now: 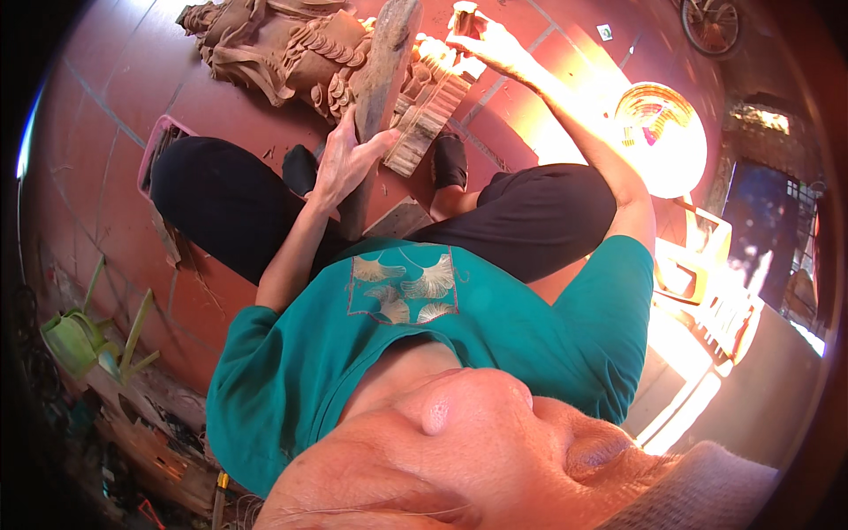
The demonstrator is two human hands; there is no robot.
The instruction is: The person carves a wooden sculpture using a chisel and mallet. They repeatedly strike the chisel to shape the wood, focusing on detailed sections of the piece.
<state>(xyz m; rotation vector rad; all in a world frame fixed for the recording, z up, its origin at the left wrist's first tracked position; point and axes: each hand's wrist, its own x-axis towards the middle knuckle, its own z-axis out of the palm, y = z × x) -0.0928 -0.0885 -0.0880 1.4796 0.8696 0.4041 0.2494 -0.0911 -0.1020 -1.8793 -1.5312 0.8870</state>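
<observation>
A carved wooden sculpture [291, 53] lies on its side on the floor in front of me, with a stepped, block-like base [422, 119] at its right end. Across it leans a long, worn wooden board [389, 53], its lower end between my legs. My left hand [347, 163] grips this board, thumb stretched across it and fingers along its left side. Beyond the base, my right hand [488, 46] is closed around a small light-brown wooden piece [463, 19]. Strong sunlight washes out part of that piece, and I cannot tell whether it is joined to the carving.
I sit cross-legged on a red tiled floor [106, 132] with scattered shavings. A round woven hat or basket [658, 132] lies sunlit at right, near a small orange-and-white stool-like object [702, 238]. A pink-rimmed tray [159, 141] is beside my left knee. Green plastic things [75, 344] lie far left.
</observation>
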